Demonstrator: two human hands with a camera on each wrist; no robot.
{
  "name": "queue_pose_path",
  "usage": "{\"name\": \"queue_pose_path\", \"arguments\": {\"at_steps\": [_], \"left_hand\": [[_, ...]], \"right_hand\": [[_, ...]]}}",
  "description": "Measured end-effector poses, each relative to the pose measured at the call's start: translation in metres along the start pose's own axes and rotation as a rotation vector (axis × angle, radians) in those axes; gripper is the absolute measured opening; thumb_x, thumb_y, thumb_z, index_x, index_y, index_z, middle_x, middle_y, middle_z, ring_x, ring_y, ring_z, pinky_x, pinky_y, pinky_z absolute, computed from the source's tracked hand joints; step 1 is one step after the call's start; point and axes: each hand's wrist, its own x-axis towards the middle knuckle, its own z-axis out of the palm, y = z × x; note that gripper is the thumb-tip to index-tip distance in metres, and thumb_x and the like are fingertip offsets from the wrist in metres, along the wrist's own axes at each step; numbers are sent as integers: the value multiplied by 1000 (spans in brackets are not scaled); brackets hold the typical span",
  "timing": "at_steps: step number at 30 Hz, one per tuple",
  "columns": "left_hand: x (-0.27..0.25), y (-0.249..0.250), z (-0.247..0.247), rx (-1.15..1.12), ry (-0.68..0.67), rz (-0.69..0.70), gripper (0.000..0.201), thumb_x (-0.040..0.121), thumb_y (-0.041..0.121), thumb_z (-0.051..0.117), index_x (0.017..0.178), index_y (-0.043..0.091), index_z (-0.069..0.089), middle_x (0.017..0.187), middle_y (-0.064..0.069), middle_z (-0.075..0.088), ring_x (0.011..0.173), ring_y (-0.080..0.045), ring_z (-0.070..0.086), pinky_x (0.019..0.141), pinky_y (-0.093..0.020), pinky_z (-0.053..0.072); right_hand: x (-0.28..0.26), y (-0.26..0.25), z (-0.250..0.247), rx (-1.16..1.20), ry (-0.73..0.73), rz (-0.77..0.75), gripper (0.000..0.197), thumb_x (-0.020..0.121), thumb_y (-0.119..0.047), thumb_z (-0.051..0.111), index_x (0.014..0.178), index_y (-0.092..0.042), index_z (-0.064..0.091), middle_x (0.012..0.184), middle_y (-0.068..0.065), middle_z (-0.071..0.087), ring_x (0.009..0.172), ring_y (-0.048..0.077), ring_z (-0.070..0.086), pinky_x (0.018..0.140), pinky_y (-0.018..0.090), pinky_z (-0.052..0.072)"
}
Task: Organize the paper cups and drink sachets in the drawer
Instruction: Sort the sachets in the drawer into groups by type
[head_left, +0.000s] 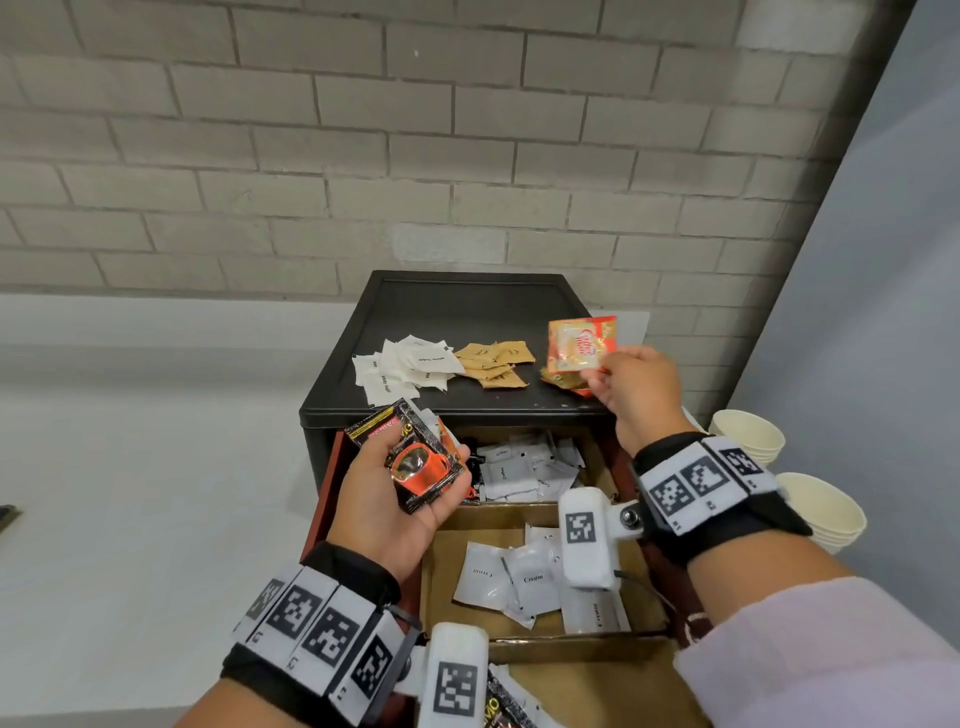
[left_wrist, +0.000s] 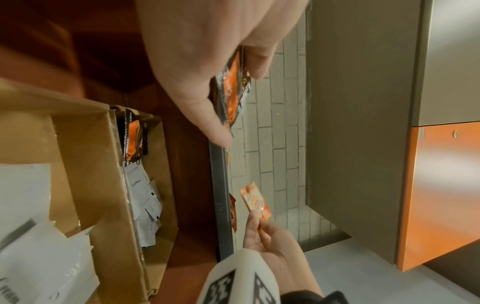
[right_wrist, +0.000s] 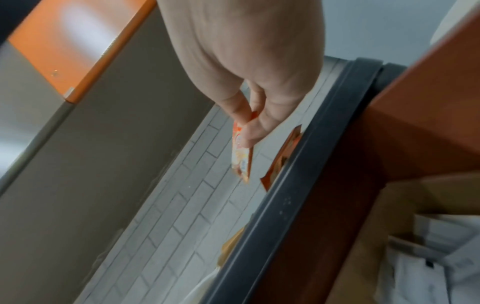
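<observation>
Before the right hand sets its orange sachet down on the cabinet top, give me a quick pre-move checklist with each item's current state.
1. Right hand has a secure grip on the orange sachet: ok, pinched at its lower edge.
2. Matching orange pile is below it: ok.
3. White sachets and brown sachets are kept apart: ok.
4. Left hand holds the black sachets steady: ok.
5. Count in the left hand: cannot tell.
</observation>
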Motion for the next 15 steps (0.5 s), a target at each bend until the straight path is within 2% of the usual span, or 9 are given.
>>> {"name": "queue_pose_path", "arguments": {"at_steps": [3,5,6,7,9,11,13,14,15], "left_hand": [[1,0,-2,-19,4,-7,36,93,35,49,122,15,58,105,-13,68,97,-29,65,77,-42,53],[3,-1,-1,-6,21,-18,34,94,34,49,121,14,58,110,-15,66,98,-30,65,75,-44,53],[4,-2,-1,12,26,-23,33,95,34,48,118,14,59,110,-16,66,97,-29,65,75,-46,53],[4,-3,-1,26,32,-25,30,96,33,47,114,13,60,107,-16,67,95,-29,65,77,-47,52],[4,-4,0,33,41,-29,25,97,30,45,104,12,60,100,-17,68,93,-29,65,82,-47,51],[4,-4,0,21,23,-40,22,99,27,44,104,11,58,100,-18,67,92,-29,65,79,-45,51],[5,-4,2,22,11,-56,21,100,24,42,108,11,57,102,-18,66,90,-28,66,72,-42,54],[7,-4,1,33,10,-65,22,100,22,42,110,10,56,102,-19,66,88,-27,66,68,-41,57],[8,-5,0,38,10,-76,23,99,21,42,114,9,56,103,-20,67,87,-28,67,65,-39,59]], "right_hand": [[15,3,-7,-5,-32,-27,20,89,4,49,77,-12,52,86,10,56,68,15,58,67,27,52],[17,6,-9,-37,-70,-16,14,89,5,46,94,-2,58,80,7,54,68,14,55,70,28,53],[19,8,-10,-57,-51,-8,21,88,5,46,105,4,59,76,5,53,67,14,54,75,31,53],[20,11,-10,-73,-16,-10,24,88,4,47,109,9,58,74,5,52,68,15,53,81,35,53],[12,12,-7,-108,70,-15,19,89,1,47,103,2,60,77,7,53,69,17,53,86,38,52],[-8,11,-3,-163,55,-55,18,92,-5,47,96,-15,61,85,5,57,69,13,54,77,31,53],[-37,11,4,-299,-187,-134,16,93,-10,51,86,-21,61,85,2,58,68,10,53,68,26,49],[-53,11,6,-399,-360,-152,10,92,-16,55,88,-23,60,88,2,59,69,9,54,66,23,48],[-68,12,9,-501,-536,-145,7,90,-23,59,97,-22,60,92,1,60,71,8,55,63,20,48]]}}
